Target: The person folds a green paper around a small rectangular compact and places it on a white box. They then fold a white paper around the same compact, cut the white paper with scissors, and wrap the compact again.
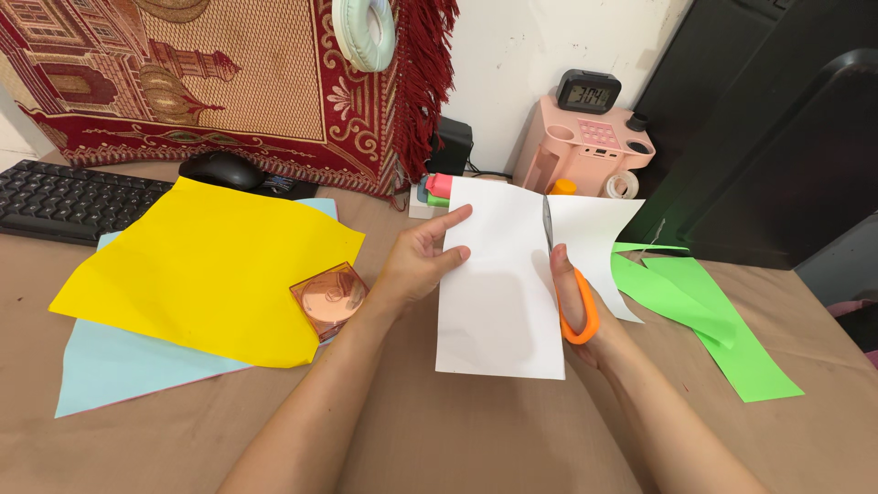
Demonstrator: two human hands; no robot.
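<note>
Brown desk (pixel 476 430); wall behind. L hand (pixel 422 261) pinches paper (pixel 498 302), R hand (pixel 585 320) grips scissors (pixel 560 274) mid-cut; bare desk nearer than hands.

Home desk: keyboard (pixel 69 201), mouse (pixel 222 170), clock (pixel 588 91).

Most of the right hand (pixel 585 320) lies behind the white sheet (pixel 512 293) it cuts; only a thumb through the orange scissors (pixel 572 293) handle and part of the palm show, the fingers hidden. The lower blade is hidden too. The left hand (pixel 421 265) pinches the sheet's left edge, its fingers behind the paper unseen. Beyond the grip, the clock (pixel 588 91) digits are too small to tell. The keyboard (pixel 64 201) runs off the left edge.
</note>
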